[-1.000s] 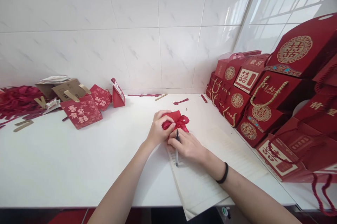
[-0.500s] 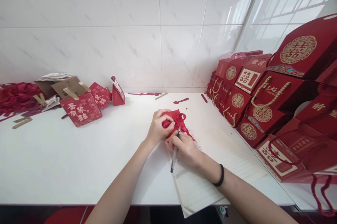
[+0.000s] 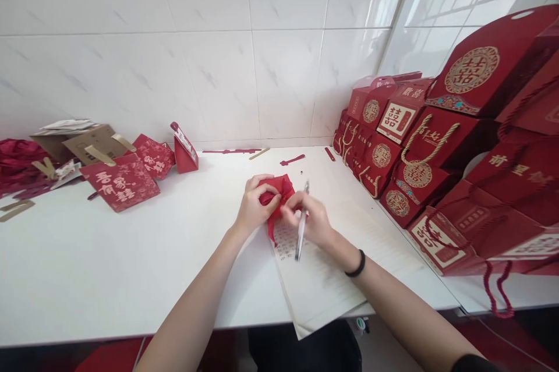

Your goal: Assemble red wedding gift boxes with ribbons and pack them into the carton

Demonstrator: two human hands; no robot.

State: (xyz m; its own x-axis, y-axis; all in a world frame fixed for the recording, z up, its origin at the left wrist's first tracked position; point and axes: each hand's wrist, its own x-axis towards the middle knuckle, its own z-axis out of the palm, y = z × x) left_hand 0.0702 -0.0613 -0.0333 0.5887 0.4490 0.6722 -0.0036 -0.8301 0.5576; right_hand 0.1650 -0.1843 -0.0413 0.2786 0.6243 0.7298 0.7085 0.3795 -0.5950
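Observation:
My left hand (image 3: 258, 204) pinches the left side of a red ribbon (image 3: 271, 225) that lies over a small red packet (image 3: 285, 183). At the packet's right side is my right hand (image 3: 311, 218), its fingers bent around a pen (image 3: 301, 229) that slants down toward me. The right fingertips are blurred beside the ribbon, and whether they also grip it is unclear. One ribbon tail hangs over the upper left of a handwritten paper pad (image 3: 323, 290), which lies partly under my right hand.
Stacked red gift boxes (image 3: 437, 139) fill the right side. Red cards (image 3: 124, 186), a cardboard box (image 3: 89, 142) and a ribbon pile (image 3: 17, 162) stand at the left. Ribbon scraps (image 3: 292, 159) lie near the tiled wall (image 3: 288, 87).
The ribbon's loop at the right is no longer visible, and a tail now hangs at the lower left. My right hand has lifted slightly with the pen. The camera view has shifted.

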